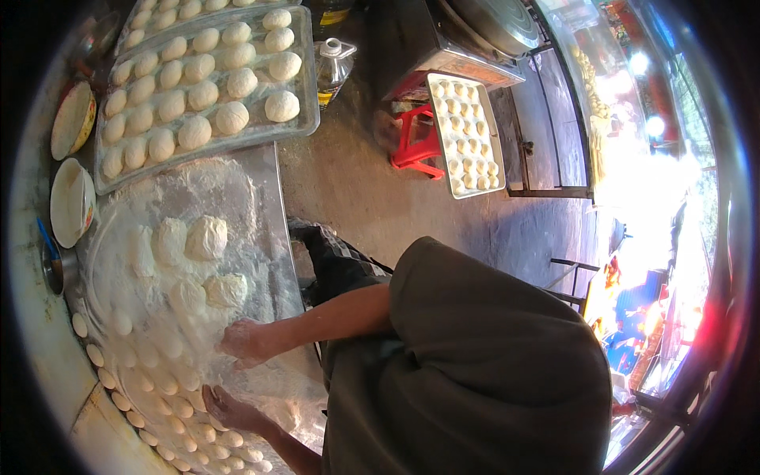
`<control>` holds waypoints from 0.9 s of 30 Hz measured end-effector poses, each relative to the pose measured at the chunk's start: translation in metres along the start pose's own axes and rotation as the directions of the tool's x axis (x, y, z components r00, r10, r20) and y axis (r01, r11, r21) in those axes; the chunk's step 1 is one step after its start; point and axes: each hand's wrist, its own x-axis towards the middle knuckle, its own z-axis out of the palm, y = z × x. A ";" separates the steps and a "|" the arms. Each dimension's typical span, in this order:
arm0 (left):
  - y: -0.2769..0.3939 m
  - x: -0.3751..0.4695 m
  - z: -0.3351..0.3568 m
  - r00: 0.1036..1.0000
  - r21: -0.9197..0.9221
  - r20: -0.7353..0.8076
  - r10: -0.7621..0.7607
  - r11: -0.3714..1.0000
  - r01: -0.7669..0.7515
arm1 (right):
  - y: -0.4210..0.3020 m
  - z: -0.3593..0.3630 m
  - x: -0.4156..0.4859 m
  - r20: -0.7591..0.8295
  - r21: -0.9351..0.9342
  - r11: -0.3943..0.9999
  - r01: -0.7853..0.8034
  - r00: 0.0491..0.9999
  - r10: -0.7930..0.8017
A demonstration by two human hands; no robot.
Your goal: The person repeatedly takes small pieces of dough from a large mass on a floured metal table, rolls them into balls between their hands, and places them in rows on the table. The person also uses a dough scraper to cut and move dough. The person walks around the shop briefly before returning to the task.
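Observation:
My right hand [244, 342] is over a floured metal worktop [267, 237], its fingers curled down. Whether it holds anything cannot be told. Just beyond it lie several rough dough lumps, among them a squarish dough lump [226, 290] and a taller dough lump [206, 237]. My left hand [230, 408] is cupped, with its fingers a little apart and nothing visible in it. It is beside many small dough balls [183, 407] spread in rows over the near end of the worktop. A pale haze blurs the dough in front of both hands.
A large tray [261, 122] of round dough balls stands on the worktop's far end. Bowls [72, 202] line the wall side. An oil jug [333, 65] stands past the tray. On the floor side, a red plastic stool [415, 142] supports a smaller dough tray [440, 127].

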 end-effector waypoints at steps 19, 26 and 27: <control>0.004 -0.116 -0.013 0.893 -0.467 0.169 0.417 0.832 -0.300 | -0.072 0.018 -0.195 -0.280 0.226 0.966 -0.123 0.942 0.185; 0.027 -0.190 0.011 0.804 -0.385 0.260 0.535 0.821 -0.421 | -0.072 -0.002 -0.290 -0.475 0.239 0.965 -0.111 0.853 0.216; 0.030 -0.202 0.015 0.786 -0.384 0.276 0.554 0.813 -0.438 | -0.069 -0.005 -0.305 -0.494 0.233 0.967 -0.106 0.843 0.211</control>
